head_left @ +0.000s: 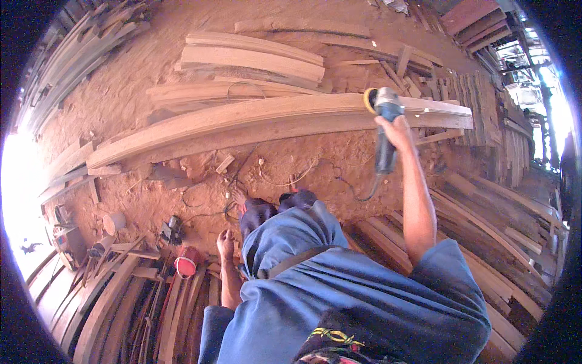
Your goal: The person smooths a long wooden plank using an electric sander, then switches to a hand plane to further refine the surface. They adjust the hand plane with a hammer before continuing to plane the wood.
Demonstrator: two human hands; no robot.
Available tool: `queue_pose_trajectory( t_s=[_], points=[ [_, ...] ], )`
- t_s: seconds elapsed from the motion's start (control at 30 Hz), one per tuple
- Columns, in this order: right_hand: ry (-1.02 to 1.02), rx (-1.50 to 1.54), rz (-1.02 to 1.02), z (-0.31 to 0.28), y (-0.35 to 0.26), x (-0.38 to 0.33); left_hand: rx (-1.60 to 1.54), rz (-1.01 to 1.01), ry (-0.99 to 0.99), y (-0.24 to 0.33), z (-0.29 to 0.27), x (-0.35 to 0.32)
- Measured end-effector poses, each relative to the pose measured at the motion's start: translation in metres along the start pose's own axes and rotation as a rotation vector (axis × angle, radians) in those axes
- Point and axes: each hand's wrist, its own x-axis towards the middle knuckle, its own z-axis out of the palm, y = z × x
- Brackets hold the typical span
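Note:
My right hand (397, 132) is wrapped round the body of an angle grinder (387, 142), blue and dark with a grey head. Its yellow-edged disc (369, 101) is at the long wooden beam (254, 115), toward the beam's right end; whether it touches the wood I cannot tell. The pale beam runs across in front of me, grooved along its length. Down beside my left leg hangs my left hand (225, 244), loosely closed, with nothing visible in it. The grinder's cord (365, 198) drops from its rear end to the ground.
Several planks (254, 57) lie beyond the beam on reddish, dusty ground. A red bucket (186, 264), a dark power tool (172, 230) and a pale round container (113, 223) stand at the left. Timber stacks (115, 303) flank me on both sides. Loose cables (291, 182) cross the ground near my feet.

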Motion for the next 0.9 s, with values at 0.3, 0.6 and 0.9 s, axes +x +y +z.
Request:
queue_pose_trajectory(
  t_s=[0.3,0.6,0.9],
  points=[
    [-0.082,-0.042,0.003,0.062,-0.071,-0.01,0.19,-0.102,0.039,0.004,-0.025,-0.003],
    [-0.216,-0.123,-0.194,0.186,-0.281,-0.081,0.014,0.023,0.001,0.017,-0.118,0.052],
    [-0.309,-0.138,-0.385,0.246,-0.402,-0.125,-0.145,0.126,-0.078,0.001,-0.203,0.058]
  ],
)
